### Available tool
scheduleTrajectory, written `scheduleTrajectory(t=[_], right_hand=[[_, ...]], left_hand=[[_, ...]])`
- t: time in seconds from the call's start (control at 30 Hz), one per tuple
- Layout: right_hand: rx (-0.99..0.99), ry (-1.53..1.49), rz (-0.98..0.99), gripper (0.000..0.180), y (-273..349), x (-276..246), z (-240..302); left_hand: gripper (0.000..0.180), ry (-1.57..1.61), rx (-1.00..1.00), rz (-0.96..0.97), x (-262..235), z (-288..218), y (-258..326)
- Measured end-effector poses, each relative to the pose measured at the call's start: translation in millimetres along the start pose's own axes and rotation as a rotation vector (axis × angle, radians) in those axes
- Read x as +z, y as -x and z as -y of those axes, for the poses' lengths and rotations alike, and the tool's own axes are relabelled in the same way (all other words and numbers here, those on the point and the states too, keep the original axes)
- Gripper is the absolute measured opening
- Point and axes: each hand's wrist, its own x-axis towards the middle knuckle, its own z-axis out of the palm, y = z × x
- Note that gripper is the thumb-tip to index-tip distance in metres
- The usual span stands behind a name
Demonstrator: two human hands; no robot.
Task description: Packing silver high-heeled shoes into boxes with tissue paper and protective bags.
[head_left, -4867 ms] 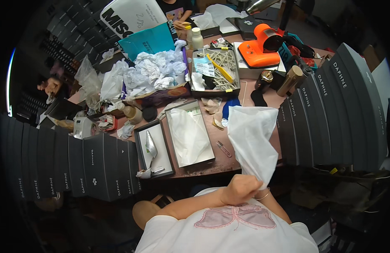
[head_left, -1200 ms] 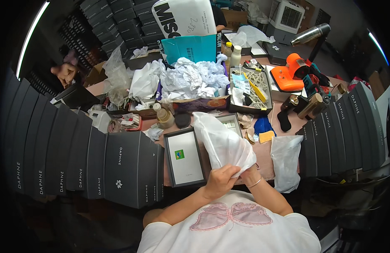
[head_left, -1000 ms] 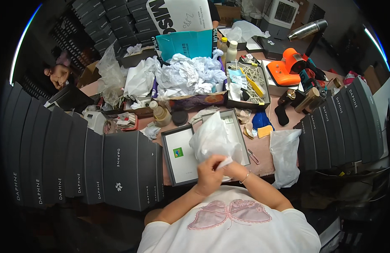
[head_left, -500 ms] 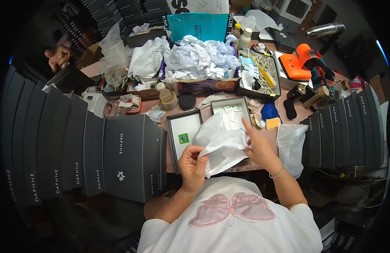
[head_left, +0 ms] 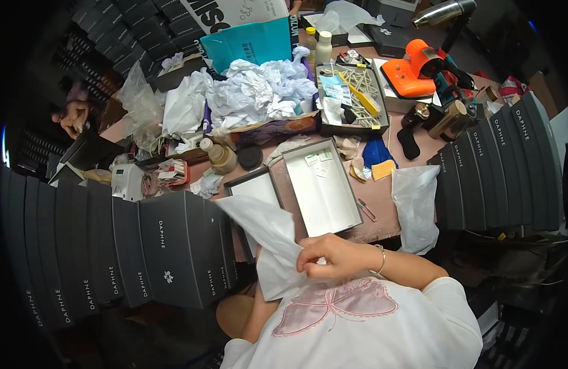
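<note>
My right hand (head_left: 333, 255), a bracelet on its wrist, is shut on a large sheet of white tissue paper (head_left: 265, 240) held over my lap at the table's near edge. The sheet rises up and to the left, covering part of a dark box lid (head_left: 254, 187). My left forearm (head_left: 256, 313) reaches up under the sheet, and the hand itself is hidden behind it. Just beyond my right hand lies an open dark box (head_left: 324, 187) with a white inside and small tags at its far end.
Rows of upright black boxes stand at the left (head_left: 142, 246) and right (head_left: 511, 166). Another white sheet (head_left: 416, 206) hangs over the table edge. Further back are crumpled paper (head_left: 253, 92), a tool tray (head_left: 351, 98), a bottle (head_left: 219, 157), an orange tool (head_left: 410, 71) and another person's hand (head_left: 72, 117).
The sheet lay over the open box with both hands on it; now it is lifted off toward my lap and left, the box inside is bare, and my left hand is hidden.
</note>
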Motion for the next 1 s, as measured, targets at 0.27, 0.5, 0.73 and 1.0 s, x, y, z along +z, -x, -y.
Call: scheduleTrajectory(t=[0.27, 0.5, 0.73, 1.0], right_hand=[[0.395, -0.213, -0.441, 0.040, 47.7, -17.9, -137.7], [0.144, -0.831, -0.949, 0.061, 21.3, -6.0, -117.4], [0.167, -1.065, -0.919, 0.062, 141.1, 2.4, -117.2], [0.410, -0.761, -0.924, 0.055, 172.1, 25.6, -92.2]], left_hand=[[0.084, -1.307, 1.032, -0.356, 72.1, 33.4, -18.9], [0.073, -1.920, 1.010, 0.391, 103.8, 89.9, -44.4], [0.037, -2.430, 0.528, 0.547, 112.8, 40.5, -144.2], [0.015, -3.234, 0.142, 0.945, 107.5, 25.9, -212.4]])
